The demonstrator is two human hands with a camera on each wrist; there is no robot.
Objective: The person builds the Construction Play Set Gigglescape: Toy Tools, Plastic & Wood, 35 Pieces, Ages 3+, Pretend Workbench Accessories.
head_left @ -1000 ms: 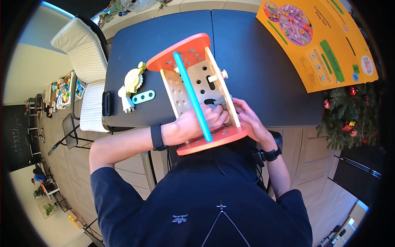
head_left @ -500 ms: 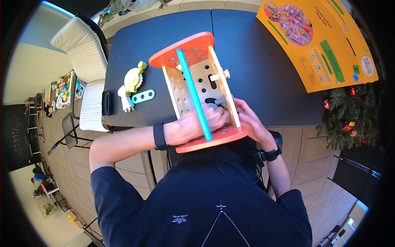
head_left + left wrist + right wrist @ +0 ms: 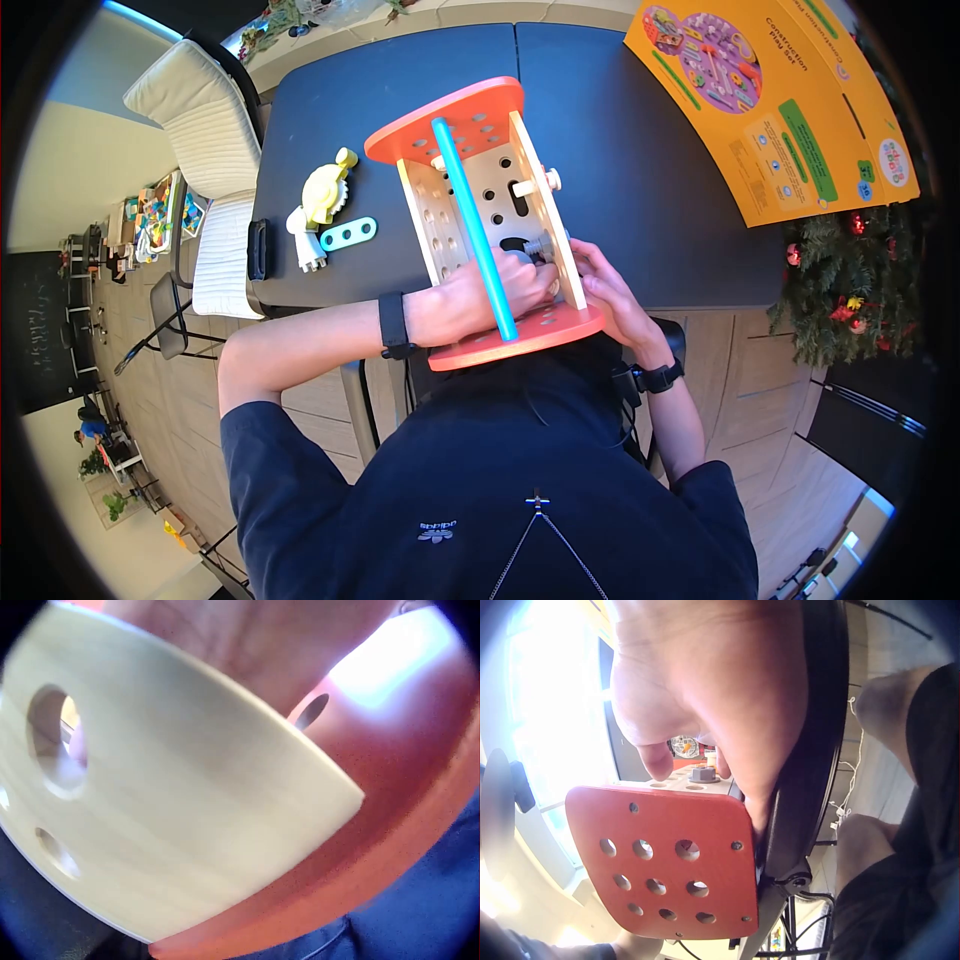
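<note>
A toy box with red ends (image 3: 450, 125), wooden sides (image 3: 545, 215) and a blue bar (image 3: 470, 215) stands tilted at the table's near edge. My left hand (image 3: 485, 295) reaches inside beneath the bar, fingers curled round a partly hidden grey piece (image 3: 516, 257) beside a ridged grey bolt (image 3: 540, 246). In the left wrist view, a wooden side (image 3: 180, 772) covers those fingers. Outside the right side, my right hand (image 3: 622, 305) rests with extended fingers. The right wrist view has this hand (image 3: 712, 697) over the box, near a grey hex head (image 3: 703, 774).
Left of the box lie a yellow toy (image 3: 325, 195), a white piece (image 3: 307, 240) and a turquoise three-hole strip (image 3: 349, 234). An orange carton (image 3: 790, 120) occupies the back right, beside a decorated tree (image 3: 850, 290). A cushioned chair (image 3: 225, 260) stands left of the table.
The far end of the box has swung slightly right. My left hand and wristband have shifted a little rightward, while my right hand stays almost still.
</note>
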